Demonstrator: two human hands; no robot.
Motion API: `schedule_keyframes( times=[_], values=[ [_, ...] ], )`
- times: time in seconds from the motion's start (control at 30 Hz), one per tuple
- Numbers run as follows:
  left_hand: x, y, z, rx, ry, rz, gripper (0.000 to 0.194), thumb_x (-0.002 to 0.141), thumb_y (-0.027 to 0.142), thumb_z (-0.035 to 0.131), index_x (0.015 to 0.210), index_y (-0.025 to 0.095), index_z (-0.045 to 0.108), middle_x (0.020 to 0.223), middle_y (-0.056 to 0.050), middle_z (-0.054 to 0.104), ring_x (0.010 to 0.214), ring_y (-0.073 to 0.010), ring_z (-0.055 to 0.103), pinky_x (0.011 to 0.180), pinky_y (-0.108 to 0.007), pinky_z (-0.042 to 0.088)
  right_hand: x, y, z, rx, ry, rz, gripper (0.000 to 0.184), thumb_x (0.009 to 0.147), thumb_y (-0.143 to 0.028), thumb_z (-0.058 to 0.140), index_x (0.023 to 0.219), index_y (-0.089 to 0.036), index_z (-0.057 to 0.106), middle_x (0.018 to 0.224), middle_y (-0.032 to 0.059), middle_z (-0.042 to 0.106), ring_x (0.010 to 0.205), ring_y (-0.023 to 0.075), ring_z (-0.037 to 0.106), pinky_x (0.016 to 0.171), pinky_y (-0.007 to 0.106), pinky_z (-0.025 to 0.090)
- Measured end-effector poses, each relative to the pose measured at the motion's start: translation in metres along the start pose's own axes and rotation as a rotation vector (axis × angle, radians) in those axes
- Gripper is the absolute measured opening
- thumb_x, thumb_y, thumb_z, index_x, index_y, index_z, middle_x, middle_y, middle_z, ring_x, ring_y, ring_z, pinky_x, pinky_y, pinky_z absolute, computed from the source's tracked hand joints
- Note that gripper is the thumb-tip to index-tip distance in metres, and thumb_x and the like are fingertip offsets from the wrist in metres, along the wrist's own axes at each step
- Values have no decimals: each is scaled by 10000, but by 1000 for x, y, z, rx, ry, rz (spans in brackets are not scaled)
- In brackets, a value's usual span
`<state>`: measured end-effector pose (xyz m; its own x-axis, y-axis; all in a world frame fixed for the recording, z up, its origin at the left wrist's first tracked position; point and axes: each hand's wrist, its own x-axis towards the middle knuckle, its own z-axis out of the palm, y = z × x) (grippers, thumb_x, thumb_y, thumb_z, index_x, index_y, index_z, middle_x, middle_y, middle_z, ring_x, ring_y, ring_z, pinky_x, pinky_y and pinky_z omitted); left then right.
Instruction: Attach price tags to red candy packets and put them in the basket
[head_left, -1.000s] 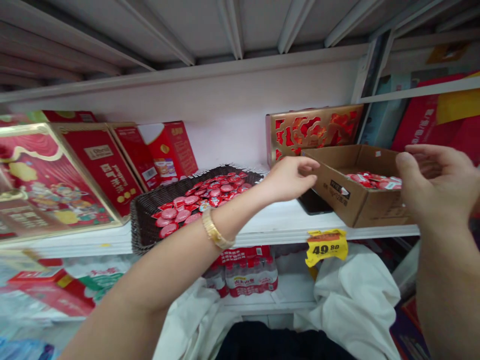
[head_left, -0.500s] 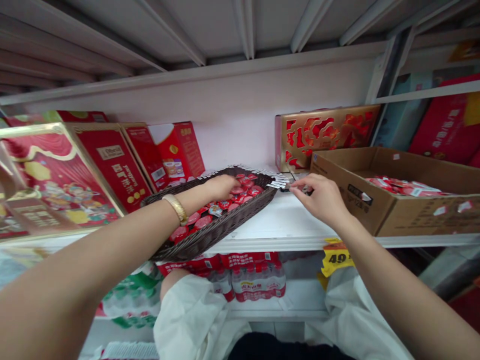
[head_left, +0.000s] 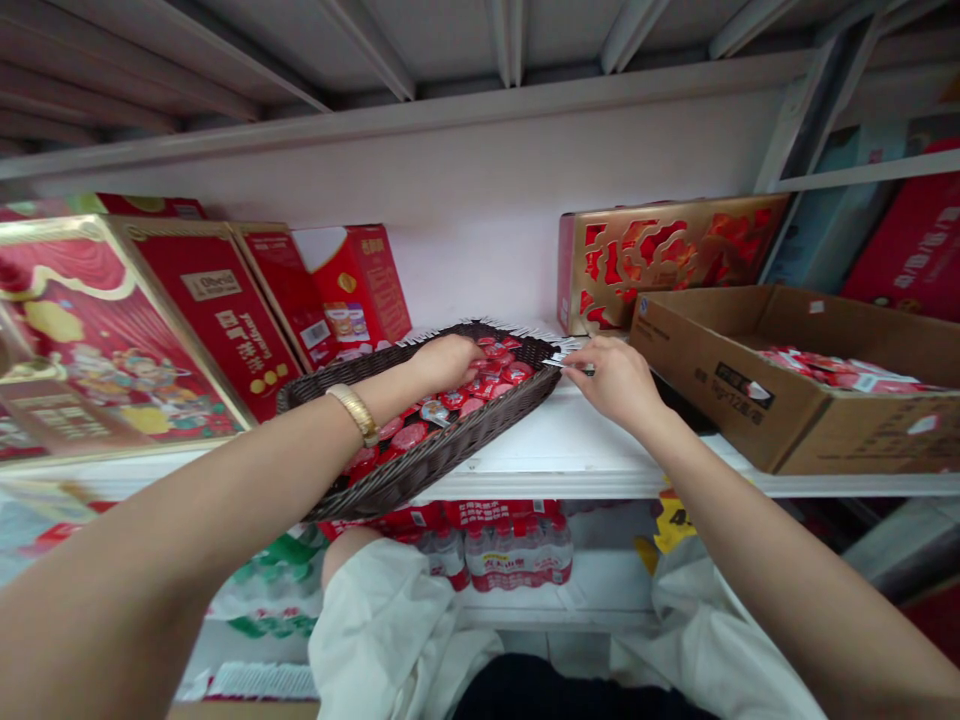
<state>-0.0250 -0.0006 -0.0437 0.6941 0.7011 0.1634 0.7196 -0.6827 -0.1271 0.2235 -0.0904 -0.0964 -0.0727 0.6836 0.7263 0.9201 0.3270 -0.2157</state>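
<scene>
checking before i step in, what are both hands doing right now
left hand: on the red packets in the wicker basket, cannot tell if holding
right hand: pinched shut on a small pale strip, unclear what

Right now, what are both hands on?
Left hand on red packets in wicker basket. Right hand pinching small packet at basket corner. Cardboard box to the right, untouched.

Left arm (head_left: 225,480) and right arm (head_left: 757,560) outstretched, left hand (head_left: 450,365) curled downward, right hand (head_left: 615,385) pinching forward
</scene>
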Motion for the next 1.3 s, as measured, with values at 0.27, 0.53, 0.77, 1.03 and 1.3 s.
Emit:
schedule_keyframes(
  times=[0.27,0.53,0.77,1.03,1.3],
  values=[
    [-9,8,-36,-196,166,-121,285,821,252,523,969,127,733,844,-80,742,752,-187,639,702,-268,445,7,-2,4,72,116,-9,140,847,-213,645,794,-193,773,781,78,688,759,218,630,722,332,468],
    [-83,90,-73,-1583,263,-177,255,862,130,568,1109,180,531,815,-22,652,651,-133,641,615,-248,506,-27,-28,-34,372,359,93,182,860,-313,645,830,-185,770,773,47,737,597,145,588,606,277,476],
    [-127,169,-23,-2337,-134,-296,345,842,153,644,1182,117,599,814,-34,586,559,-68,550,500,-163,430,-89,-49,-59,682,341,365,116,783,-305,731,797,-198,773,730,27,755,623,150,656,618,267,528],
    [-125,196,24,-2585,-260,-443,289,950,257,511,1101,69,670,926,-131,680,604,-103,626,495,-167,448,-121,-49,-66,853,315,393,54,750,-220,764,795,-245,783,747,8,764,658,135,688,632,224,553],
    [-122,203,36,-2479,-139,-550,326,999,248,407,1090,75,668,802,-99,712,560,-143,684,466,-193,482,-126,-49,-73,973,177,307,172,734,-134,764,852,-255,793,794,13,762,688,134,692,642,217,564]
  ],
)
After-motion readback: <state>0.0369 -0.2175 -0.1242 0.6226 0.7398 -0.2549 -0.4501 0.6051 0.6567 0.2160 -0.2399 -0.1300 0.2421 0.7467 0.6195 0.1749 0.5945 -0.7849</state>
